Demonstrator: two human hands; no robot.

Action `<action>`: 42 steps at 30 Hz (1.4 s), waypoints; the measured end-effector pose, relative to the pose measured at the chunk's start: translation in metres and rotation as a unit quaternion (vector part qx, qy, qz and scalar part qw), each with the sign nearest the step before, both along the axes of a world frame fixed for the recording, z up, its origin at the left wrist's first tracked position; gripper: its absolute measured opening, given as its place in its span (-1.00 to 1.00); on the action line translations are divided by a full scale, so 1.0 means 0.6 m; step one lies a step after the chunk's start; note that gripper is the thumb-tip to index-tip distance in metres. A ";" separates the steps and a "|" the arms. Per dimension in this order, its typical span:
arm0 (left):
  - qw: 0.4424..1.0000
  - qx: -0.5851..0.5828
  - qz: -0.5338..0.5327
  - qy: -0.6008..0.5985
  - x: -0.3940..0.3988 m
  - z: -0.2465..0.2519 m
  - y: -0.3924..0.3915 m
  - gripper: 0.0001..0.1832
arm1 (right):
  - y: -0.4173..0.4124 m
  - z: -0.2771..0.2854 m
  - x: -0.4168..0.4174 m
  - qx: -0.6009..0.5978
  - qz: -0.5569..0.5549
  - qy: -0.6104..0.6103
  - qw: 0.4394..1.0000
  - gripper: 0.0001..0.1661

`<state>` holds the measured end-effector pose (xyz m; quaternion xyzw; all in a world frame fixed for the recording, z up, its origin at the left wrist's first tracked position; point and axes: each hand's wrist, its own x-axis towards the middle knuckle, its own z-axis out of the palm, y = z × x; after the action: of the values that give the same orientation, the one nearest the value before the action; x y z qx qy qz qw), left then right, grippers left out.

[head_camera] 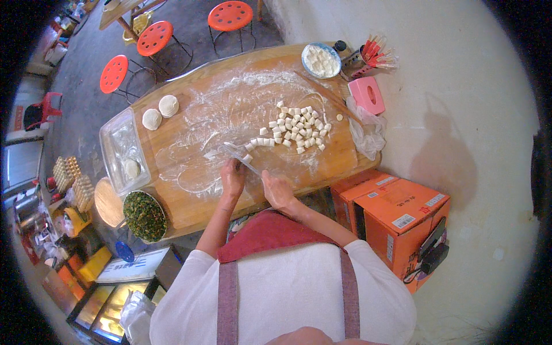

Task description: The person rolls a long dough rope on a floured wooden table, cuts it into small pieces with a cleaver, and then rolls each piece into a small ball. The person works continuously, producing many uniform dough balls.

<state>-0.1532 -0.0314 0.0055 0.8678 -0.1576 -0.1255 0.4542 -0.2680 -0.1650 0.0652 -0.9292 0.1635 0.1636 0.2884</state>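
My right hand (277,189) grips the handle of a knife (242,158), whose pale blade slants up and left over the floured wooden table (172,151). Just left of the blade, my left hand (233,177) is curled low at the tabletop; whatever lies under its fingers is hidden. A cut dough piece (247,158) sits against the right side of the blade. From there a short row of dough pieces (263,142) leads to a loose pile of small dough pieces (297,125). Two round dough balls (168,106) rest at the far left of the tabletop.
A clear plastic tray (146,161) holding a dough ball and a bowl of chopped green filling (144,215) stand left. At the far right are a flour bowl (321,60), a rolling pin (330,97), a pink tissue box (367,95) and orange cartons (399,202). Red stools (230,16) stand beyond.
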 end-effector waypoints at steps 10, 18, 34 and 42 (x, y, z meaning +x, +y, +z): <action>0.999 0.037 -0.016 0.011 0.003 -0.020 0.012 -0.77 | -0.028 -0.040 0.020 0.054 -0.022 -0.056 0.997 -0.84; 0.995 0.062 -0.072 0.027 0.003 0.027 0.017 -0.72 | -0.059 -0.021 -0.046 0.011 -0.006 -0.214 0.977 -0.76; 0.996 0.080 0.001 0.028 0.042 -0.009 0.077 -0.69 | -0.159 -0.031 -0.110 -0.027 0.088 -0.207 0.974 -0.58; 0.998 0.007 0.025 -0.055 0.014 -0.041 0.049 -0.77 | -0.236 -0.034 -0.101 -0.077 -0.104 -0.228 0.965 -0.70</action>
<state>-0.1449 -0.0022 -0.0193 0.8804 -0.1595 -0.0672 0.4416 -0.3286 -0.3063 0.0448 -0.9393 0.2010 -0.0961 0.2610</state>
